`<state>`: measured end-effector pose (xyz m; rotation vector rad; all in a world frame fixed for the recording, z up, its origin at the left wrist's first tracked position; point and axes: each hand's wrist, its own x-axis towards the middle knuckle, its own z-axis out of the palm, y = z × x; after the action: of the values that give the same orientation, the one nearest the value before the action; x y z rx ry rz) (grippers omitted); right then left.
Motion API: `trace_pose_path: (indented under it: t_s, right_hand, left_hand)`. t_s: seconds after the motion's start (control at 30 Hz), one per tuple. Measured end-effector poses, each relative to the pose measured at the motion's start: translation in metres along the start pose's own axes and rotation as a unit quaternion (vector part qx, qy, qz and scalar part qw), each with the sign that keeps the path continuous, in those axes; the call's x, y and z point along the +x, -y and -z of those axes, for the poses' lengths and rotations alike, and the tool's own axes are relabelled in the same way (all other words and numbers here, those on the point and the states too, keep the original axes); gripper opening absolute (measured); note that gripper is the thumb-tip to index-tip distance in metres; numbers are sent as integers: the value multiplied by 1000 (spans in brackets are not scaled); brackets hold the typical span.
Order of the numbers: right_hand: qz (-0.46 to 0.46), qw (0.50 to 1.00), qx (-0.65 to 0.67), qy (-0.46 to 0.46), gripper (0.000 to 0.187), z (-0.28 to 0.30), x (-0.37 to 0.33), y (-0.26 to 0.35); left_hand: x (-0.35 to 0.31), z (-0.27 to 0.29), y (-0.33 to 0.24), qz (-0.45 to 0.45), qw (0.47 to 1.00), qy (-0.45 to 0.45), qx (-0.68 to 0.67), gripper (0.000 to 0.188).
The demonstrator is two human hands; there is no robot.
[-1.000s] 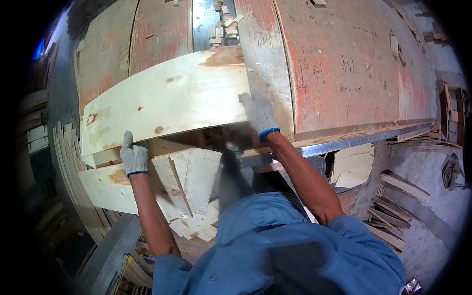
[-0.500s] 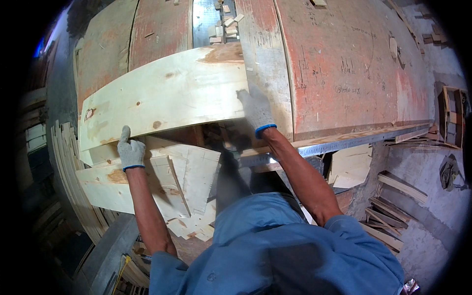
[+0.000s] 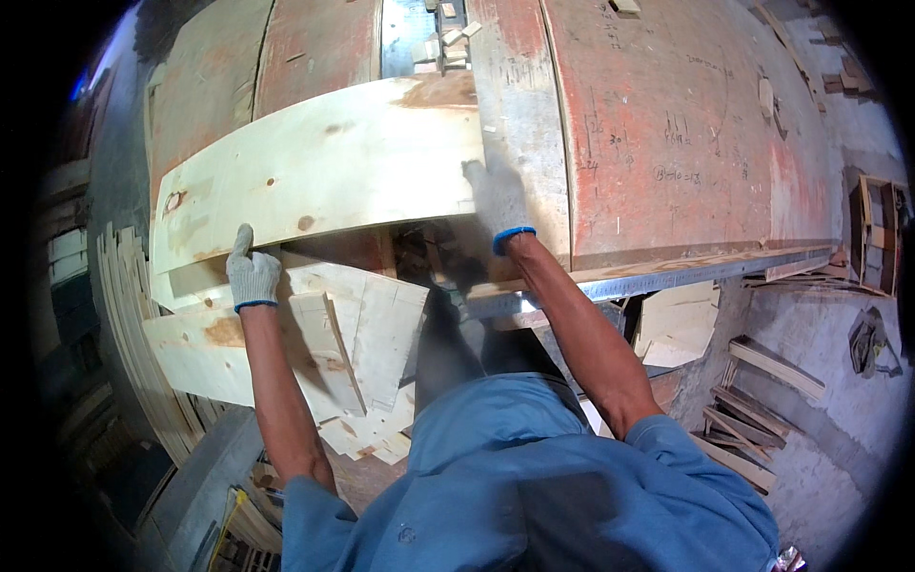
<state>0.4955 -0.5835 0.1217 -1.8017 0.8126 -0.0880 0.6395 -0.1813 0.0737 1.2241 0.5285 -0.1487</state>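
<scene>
A long pale plywood board (image 3: 362, 153) with knots and a brown patch at its far right corner lies across the worn red-brown table. My left hand (image 3: 254, 272), in a grey knitted glove with a blue cuff, grips its near edge, thumb on top and fingers hidden underneath. At the board's right end is my right hand (image 3: 502, 195), gloved the same way; its thumb laps over the top and the rest is blurred. Below the board, more plywood pieces (image 3: 381, 334) lie in a loose stack by my left forearm.
A metal strip (image 3: 648, 281) runs along the table's front edge on the right. Small wood offcuts (image 3: 456, 43) litter a slot at the far side. Long wooden strips (image 3: 143, 334) lean at the left. Scrap wood (image 3: 748, 419) lies on the floor at right.
The plywood board and both gloved hands have shifted slightly away from me. My hold on it looks the same.
</scene>
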Motion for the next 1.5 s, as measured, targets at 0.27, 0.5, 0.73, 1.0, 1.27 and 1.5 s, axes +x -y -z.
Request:
trace_pose_path:
  t_s: [0.27,0.5,0.73,1.0,1.27,1.5]
  right_hand:
    - [23,1000,-2,-5,38,-5,3,-9]
    - [26,999,-23,-9,39,-4,3,-10]
    - [55,998,2,-26,39,-19,8,-25]
    - [96,993,63,7,42,-32,-6,-15]
    - [-125,906,404,-9,46,80,-194,-32]
    - [-113,920,325,189,24,32,-316,-103]
  left_hand:
    - [14,9,8,-75,989,21,128,33]
    - [27,22,11,-184,884,27,429,42]
    - [41,31,16,-191,869,29,455,47]
    - [39,77,-2,-321,797,17,511,38]
    - [-188,17,-4,-140,975,48,165,33]
    - [-379,-74,37,52,906,326,265,35]
